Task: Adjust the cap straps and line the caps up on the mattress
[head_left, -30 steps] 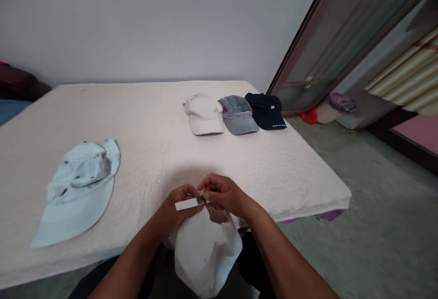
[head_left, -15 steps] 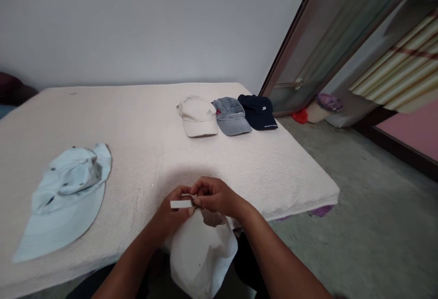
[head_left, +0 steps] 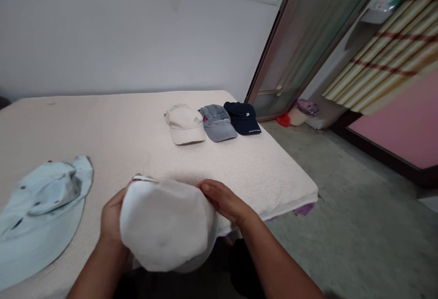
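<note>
I hold a white cap (head_left: 166,224) above the near edge of the bed, its rounded crown facing me. My left hand (head_left: 112,217) grips its left side and my right hand (head_left: 222,201) grips its right side, fingers curled over the fabric. A thin strap end pokes up at the cap's top left. A pale blue bucket hat (head_left: 37,212) lies flat on the bed to the left of my hands.
The bed (head_left: 137,139) has a cream textured cover. Three caps sit in a row at its far right: a cream one (head_left: 185,123), a grey one (head_left: 216,122) and a navy one (head_left: 243,117). A concrete floor and a glass sliding door lie to the right.
My hands went from pinching the cap's back strap to holding the cap by both sides. The cap has been lifted and turned crown towards me. The view has swung to the right.
</note>
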